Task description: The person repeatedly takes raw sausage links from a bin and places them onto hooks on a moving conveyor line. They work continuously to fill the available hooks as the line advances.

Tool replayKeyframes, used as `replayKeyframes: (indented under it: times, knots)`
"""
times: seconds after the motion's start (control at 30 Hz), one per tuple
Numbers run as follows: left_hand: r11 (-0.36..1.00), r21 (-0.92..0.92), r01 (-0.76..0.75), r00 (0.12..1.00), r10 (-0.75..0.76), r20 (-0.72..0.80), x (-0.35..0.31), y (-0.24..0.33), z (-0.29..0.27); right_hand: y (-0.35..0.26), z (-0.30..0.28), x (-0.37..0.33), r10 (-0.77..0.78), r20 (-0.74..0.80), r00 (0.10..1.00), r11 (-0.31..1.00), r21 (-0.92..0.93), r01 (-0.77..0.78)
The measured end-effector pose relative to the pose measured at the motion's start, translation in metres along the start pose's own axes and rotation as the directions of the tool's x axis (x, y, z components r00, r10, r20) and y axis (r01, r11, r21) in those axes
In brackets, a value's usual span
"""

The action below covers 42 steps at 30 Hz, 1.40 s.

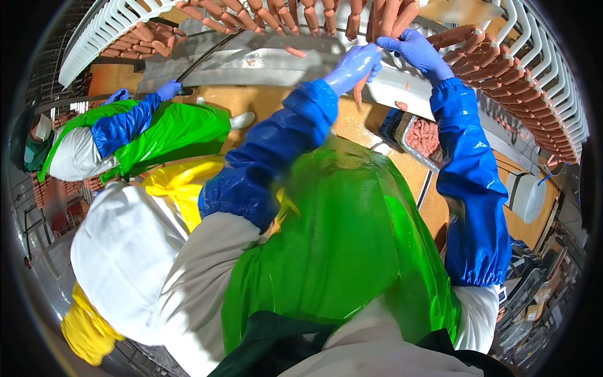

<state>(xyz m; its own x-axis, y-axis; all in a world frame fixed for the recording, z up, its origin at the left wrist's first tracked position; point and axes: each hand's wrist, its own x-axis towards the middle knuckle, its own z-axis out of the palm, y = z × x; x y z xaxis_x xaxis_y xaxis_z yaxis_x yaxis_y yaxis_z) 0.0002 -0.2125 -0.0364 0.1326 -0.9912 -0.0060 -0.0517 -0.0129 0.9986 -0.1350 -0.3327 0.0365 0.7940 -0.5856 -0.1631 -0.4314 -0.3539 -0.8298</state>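
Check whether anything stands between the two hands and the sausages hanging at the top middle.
Nothing visible does. The left hand and right hand are close together at the lower ends of the hanging sausages, with no other object seen between. A loose sausage piece is off to the left, clear of both.

L arm [270, 151] fwd, slanting in twd R; gloved L hand [357, 68] w/ fingers [373, 64] curled. R arm [471, 195] nearly straight fwd, gloved R hand [416, 53] just beside L, thumb [388, 44] extended twd it.
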Motion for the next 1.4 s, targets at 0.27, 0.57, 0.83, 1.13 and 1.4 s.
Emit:
replayKeyframes:
  times: [0.27,0.57,0.83,1.13,1.4]
  knots:
    - [0.647,-0.380,0.662,0.750,-0.559,0.355,-0.087,0.019,-0.005,0.084,0.003,0.020,-0.263,-0.236,0.936,0.945,-0.257,0.201]
    - [0.989,0.028,-0.146,0.974,0.139,0.181,-0.076,0.002,0.235,0.055,-0.100,-0.055,-0.354,-0.112,0.929,0.791,-0.565,0.233]
    - [0.786,0.518,-0.338,0.895,0.438,-0.080,-0.007,0.055,0.209,0.056,-0.100,-0.169,0.125,-0.132,0.983,0.847,0.530,-0.037]
    - [0.026,0.754,-0.657,0.578,0.660,0.481,-0.008,0.134,0.231,0.129,-0.050,-0.167,-0.215,-0.753,0.621,0.863,0.151,0.482]
    - [0.846,0.531,-0.052,0.999,0.039,0.036,0.024,0.045,0.188,0.099,-0.062,-0.152,0.155,-0.087,0.984,0.051,0.995,0.080]
